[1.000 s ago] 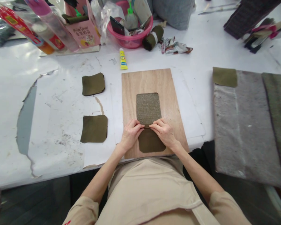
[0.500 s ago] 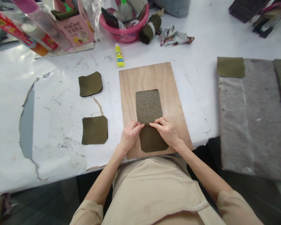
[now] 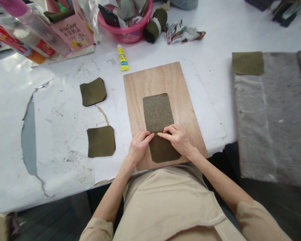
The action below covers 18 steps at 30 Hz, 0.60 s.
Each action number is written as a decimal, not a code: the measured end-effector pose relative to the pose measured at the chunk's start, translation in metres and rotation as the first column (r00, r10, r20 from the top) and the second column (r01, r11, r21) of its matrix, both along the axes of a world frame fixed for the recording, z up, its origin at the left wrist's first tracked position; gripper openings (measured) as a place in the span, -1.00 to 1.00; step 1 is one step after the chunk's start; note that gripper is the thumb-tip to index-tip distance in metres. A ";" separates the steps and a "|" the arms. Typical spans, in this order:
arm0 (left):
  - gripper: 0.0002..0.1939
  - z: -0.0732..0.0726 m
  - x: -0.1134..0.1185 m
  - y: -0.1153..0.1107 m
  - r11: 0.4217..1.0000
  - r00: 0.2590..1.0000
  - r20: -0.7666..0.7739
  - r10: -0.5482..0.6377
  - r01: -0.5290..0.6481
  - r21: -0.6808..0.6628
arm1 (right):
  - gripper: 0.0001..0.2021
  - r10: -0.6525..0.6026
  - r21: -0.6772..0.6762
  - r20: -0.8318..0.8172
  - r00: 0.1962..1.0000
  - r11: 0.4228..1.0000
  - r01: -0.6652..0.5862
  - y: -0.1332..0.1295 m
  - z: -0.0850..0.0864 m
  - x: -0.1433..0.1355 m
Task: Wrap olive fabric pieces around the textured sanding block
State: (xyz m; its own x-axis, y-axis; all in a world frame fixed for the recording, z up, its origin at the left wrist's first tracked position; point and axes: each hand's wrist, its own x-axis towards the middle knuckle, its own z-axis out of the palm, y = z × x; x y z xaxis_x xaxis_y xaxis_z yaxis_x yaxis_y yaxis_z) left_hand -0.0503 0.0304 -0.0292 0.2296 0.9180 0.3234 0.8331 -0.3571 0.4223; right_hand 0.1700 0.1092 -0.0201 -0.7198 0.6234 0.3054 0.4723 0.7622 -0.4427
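Note:
On a wooden board (image 3: 163, 78) lie a grey-green textured fabric piece (image 3: 158, 112) and, below it, a smooth dark olive piece (image 3: 165, 150). Their edges meet in a seam between my hands. My left hand (image 3: 139, 145) pinches the left end of this seam, fingertips pressed together. From the right, my right hand (image 3: 179, 140) has its index finger along the seam and its thumb and fingers close together on the fabric edge. The fingertips of both hands are nearly touching.
Olive patches (image 3: 93, 92) and another stack (image 3: 101, 141) lie left of the board. A yellow glue tube (image 3: 122, 58), pink basket (image 3: 130, 35), fabric roll (image 3: 155, 26) and wrappers (image 3: 184, 33) are behind. A grey padded sheet (image 3: 273, 117) is at right.
The view has shifted slightly. My right index finger has moved a little left along the seam, and its other fingers have spread slightly from it. My left hand keeps its pinch.

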 end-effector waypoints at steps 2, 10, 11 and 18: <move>-0.73 0.001 0.000 0.000 1.000 1.000 -0.003 -0.004 0.004 -0.001 | -0.72 -0.001 0.004 0.001 1.000 1.000 0.001 0.000 0.000 0.000; -0.72 0.003 0.001 0.000 1.000 0.999 -0.040 -0.013 0.014 0.027 | -0.71 0.000 -0.045 -0.004 1.000 0.999 0.000 -0.001 -0.002 0.000; -0.72 0.003 0.001 0.000 0.999 0.999 -0.046 -0.015 0.017 0.034 | -0.71 0.000 -0.045 -0.001 1.000 0.999 0.000 -0.001 -0.002 0.000; -0.71 0.002 0.001 0.000 0.998 0.995 -0.097 -0.023 0.028 0.049 | -0.71 -0.005 -0.092 -0.011 1.000 0.996 0.004 0.001 -0.003 0.000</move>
